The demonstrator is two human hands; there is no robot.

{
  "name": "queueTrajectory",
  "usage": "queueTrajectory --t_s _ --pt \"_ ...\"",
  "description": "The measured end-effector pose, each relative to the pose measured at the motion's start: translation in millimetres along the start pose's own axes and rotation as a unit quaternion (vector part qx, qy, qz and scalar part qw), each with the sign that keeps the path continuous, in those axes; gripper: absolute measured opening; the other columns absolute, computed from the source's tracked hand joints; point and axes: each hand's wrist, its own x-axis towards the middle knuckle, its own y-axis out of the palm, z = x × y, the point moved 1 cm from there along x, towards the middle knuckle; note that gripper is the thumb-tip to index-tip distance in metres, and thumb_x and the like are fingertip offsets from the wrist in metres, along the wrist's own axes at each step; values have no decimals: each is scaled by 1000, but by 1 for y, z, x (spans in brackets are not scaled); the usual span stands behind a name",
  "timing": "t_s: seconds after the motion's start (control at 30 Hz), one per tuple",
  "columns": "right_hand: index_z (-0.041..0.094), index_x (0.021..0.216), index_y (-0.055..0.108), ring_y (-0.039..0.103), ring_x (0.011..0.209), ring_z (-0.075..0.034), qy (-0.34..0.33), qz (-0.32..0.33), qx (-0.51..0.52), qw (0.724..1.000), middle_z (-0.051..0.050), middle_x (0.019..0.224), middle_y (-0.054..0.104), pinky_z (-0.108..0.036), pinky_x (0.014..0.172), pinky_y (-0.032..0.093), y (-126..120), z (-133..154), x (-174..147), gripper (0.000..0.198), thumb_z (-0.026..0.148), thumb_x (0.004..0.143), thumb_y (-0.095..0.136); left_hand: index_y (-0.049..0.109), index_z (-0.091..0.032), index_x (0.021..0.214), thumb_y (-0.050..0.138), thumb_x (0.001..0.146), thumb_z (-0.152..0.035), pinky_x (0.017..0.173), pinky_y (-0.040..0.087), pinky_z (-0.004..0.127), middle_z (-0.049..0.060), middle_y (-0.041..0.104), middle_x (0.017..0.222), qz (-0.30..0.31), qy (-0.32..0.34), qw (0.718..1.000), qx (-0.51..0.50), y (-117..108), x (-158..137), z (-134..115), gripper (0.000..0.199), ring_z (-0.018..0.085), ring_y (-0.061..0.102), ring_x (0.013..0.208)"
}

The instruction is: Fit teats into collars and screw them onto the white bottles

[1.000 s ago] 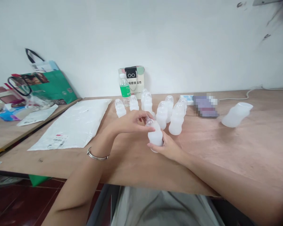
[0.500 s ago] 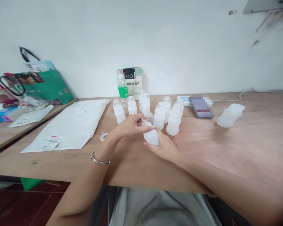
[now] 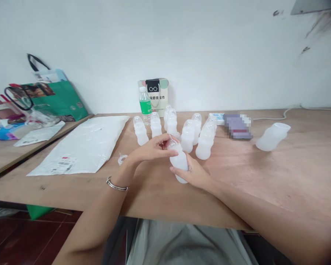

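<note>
A frosted white baby bottle [image 3: 179, 162] with a clear nipple [image 3: 171, 141] at its top is between my hands, leaning a little to the left. My right hand [image 3: 194, 171] is wrapped round the bottle's body. My left hand [image 3: 158, 147] is closed at the top, its thumb across the bottle's neck and its fingers around the nipple; part of the fingers is hidden. Behind them stand several similar bottles [image 3: 205, 141] with clear domed caps. To the left, on the wooden table [image 3: 226, 198], lies a small clear ring [image 3: 122, 159].
An uncapped frosted bottle [image 3: 271, 138] tilts at the right. A flat white mailing bag [image 3: 82, 143] covers the left. Against the wall are a water bottle [image 3: 145, 106], a paper bag [image 3: 162, 86] and a purple pouch-like object [image 3: 237, 127]. A green bag [image 3: 63, 97] sits far left.
The held bottle has turned more upright, showing more of its lower body and nipple. Both hands keep their hold on it. The view has shifted slightly.
</note>
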Motion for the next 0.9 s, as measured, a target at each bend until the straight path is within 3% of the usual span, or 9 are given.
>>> queueTrajectory --t_s 0.23,0.37,0.57,0.73,0.83,0.9 --pt "22 117 45 58 97 -25 -38 -19 29 999 -7 108 60 -39 78 49 -2 -1 -3 49 43 76 61 56 -21 104 68 68 -39 67 39 25 0 50 82 -36 -9 999 -39 -6 2 9 43 11 44 72" --pt "24 121 43 57 100 -25 -67 -39 41 996 -6 110 60 -39 81 49 -3 0 -4 54 42 74 62 55 -21 107 63 72 -42 74 40 27 0 49 83 -70 -18 995 -71 -17 0 19 41 12 46 77" --pt "22 121 44 57 97 -24 -45 -15 41 998 -7 108 60 -39 81 48 0 -1 -3 52 42 76 61 54 -19 100 61 72 -49 73 40 26 3 51 89 -4 58 990 -130 -5 0 9 42 13 45 78" --pt "22 120 44 56 98 -24 -38 14 62 997 -7 109 59 -39 81 48 1 3 -4 51 41 76 61 52 -19 93 67 70 -40 65 38 24 0 52 81 -12 17 992 -124 10 1 3 35 11 46 73" --pt "22 110 49 57 89 -21 -26 24 111 993 -4 99 60 -36 76 48 1 4 -5 42 40 74 63 54 -18 91 67 71 -37 66 39 24 0 53 80 -8 20 990 -136 10 1 3 30 11 48 73" --pt "22 99 51 57 77 -17 -9 66 177 982 -2 87 60 -32 68 48 0 5 -6 35 41 73 64 56 -18 92 66 73 -35 69 41 25 2 55 85 5 37 988 -149 6 0 3 28 12 51 77"
